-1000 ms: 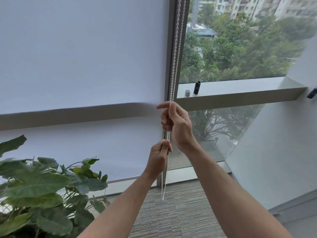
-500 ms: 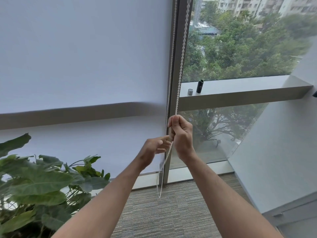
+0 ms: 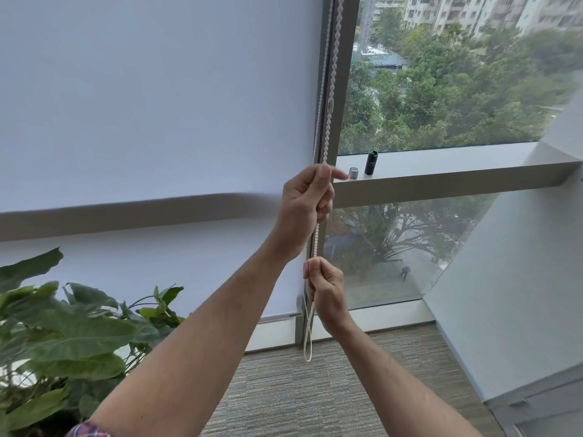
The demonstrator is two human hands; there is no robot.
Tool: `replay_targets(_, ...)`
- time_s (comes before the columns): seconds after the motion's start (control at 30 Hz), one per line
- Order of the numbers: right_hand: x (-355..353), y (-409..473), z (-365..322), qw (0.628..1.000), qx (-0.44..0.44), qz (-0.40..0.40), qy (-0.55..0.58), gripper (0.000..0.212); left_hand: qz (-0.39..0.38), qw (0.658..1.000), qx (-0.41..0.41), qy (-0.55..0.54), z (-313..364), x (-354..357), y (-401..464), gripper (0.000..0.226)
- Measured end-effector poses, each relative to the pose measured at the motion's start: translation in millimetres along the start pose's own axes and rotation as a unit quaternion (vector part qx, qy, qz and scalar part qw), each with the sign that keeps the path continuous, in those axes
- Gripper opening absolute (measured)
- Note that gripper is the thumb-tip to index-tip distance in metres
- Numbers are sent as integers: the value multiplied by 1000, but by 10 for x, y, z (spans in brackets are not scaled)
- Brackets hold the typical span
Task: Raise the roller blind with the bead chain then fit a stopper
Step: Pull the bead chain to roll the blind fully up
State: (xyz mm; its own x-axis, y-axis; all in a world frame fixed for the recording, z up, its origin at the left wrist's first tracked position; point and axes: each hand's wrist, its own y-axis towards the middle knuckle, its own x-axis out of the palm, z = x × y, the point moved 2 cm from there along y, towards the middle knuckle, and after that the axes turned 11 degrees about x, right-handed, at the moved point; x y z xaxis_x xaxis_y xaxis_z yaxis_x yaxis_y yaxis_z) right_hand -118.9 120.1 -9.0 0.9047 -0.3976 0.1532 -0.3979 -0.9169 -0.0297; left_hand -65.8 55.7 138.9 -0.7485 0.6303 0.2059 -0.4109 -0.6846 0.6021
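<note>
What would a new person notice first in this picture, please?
First, the two hands in the middle: the left hand grips the white bead chain higher up, and the right hand grips it below. Behind them, the pale roller blind covers the left window. On the right, a small black cylinder stands on the window ledge.

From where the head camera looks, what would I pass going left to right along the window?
Leafy plant → white roller blind → bead chain, gripped by the left hand → small silver cap → black cylinder → grey side wall.
</note>
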Motion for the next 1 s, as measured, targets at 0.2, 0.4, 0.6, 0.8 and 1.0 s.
replay_targets(0.2,-47,27,-5,999,20,-35,6,34,38,999,10,0,-82,77,-40,34)
replay_targets(0.4,-262,80,44,993,71,-95,-23,48,59,998,25,7,-87,66,-67,32)
replay_targets(0.6,-256,302,-427,998,14,-50,32,50,65,998,7,23,-178,115,-194,31)
replay_targets(0.8,-159,384,-1147,993,-60,-77,65,53,71,995,-57,44,-563,14,-679,31)
replay_targets(1.0,88,401,-1542,982,-143,-107,68,38,67,991,-101,63,-757,-57,-895,33)
